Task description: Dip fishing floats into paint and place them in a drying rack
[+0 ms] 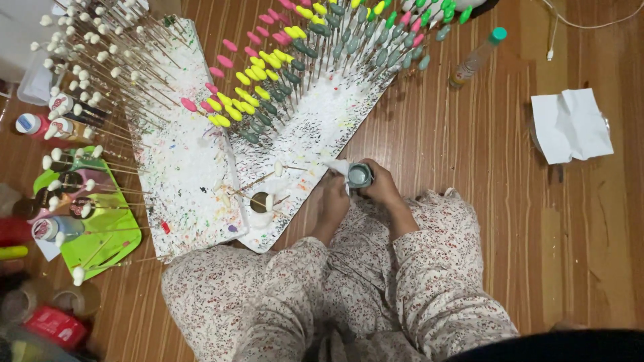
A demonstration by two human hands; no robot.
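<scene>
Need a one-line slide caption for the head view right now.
Seated on a wooden floor, right hand holds a small grey paint jar while left hand wipes it with white tissue.

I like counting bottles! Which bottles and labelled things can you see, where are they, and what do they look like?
Small grey paint pot: between the left hand and right hand, round, open top.
Clear bottle: on the floor, upper right, slim, green cap.
Paint bottles: far left by the green tray, white caps, red-and-white labels.
Red container: bottom left, blurred.

We see small round paint bottles with white labelled caps (28,123) at far left, and a red package (56,326) bottom left.
</scene>
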